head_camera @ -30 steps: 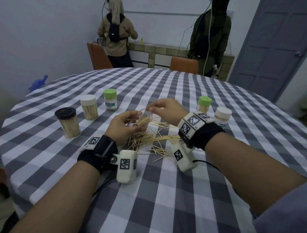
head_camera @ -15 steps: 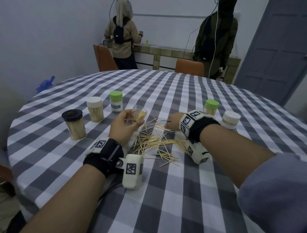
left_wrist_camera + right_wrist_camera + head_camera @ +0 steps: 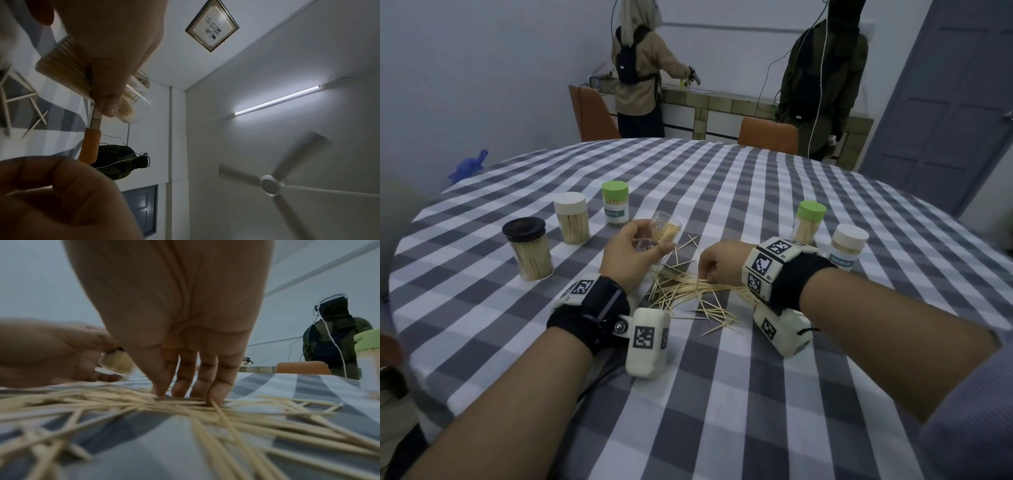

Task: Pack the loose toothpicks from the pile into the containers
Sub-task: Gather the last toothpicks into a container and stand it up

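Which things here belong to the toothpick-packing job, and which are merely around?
Job: loose toothpicks; open clear container in left hand; right hand on the pile; five lidded containers, e.g. black-lidded.

Around: orange chairs; blue object; grey door.

Your right hand (image 3: 717, 262) hides its own fingertips in the head view, so you cannot tell there whether they pinch any toothpicks (image 3: 690, 291). In the right wrist view the fingertips (image 3: 213, 395) sink into the pile, and the nearest toothpicks blur. Your left hand (image 3: 631, 255) covers most of the clear jar (image 3: 666, 229); its base is hidden. The label on the green-lidded jar (image 3: 615, 204) is too small to read.
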